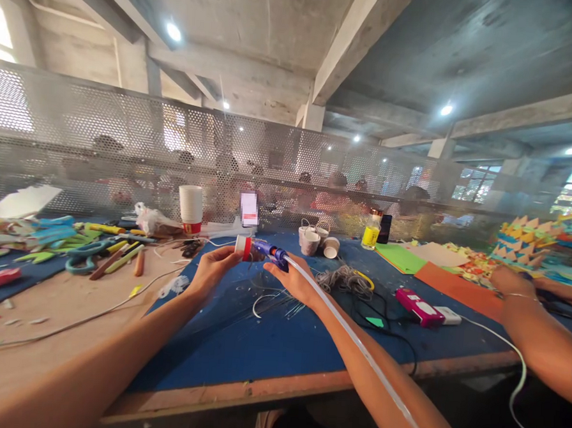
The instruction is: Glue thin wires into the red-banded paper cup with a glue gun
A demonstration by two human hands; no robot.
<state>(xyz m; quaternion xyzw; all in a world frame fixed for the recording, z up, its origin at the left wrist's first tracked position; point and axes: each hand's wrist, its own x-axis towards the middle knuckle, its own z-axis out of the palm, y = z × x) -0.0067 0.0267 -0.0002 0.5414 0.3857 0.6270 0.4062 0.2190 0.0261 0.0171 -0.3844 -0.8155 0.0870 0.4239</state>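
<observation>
My left hand (212, 271) is closed on a small paper cup (241, 247), white with a red band, turned on its side above the blue mat (212, 350). In my right hand (297, 283) is a blue hot glue gun (270, 251), its front end pointing left at the cup. Whether the nozzle touches the cup cannot be made out. From the back of the gun a long, clear glue stick (356, 342) runs along my right forearm. Loose pale strands (291, 302) and a curved white piece (257, 307) lie on the mat below.
Behind stand stacked paper cups (191, 204), a lit phone (249, 210), small cord-wrapped cups (309, 242) and a yellow-labelled bottle (371, 234). Scissors (83, 256) lie left; tangled cord (344, 281) and a pink power strip (418, 308) right. Another person's arm (525, 316) reaches in at right.
</observation>
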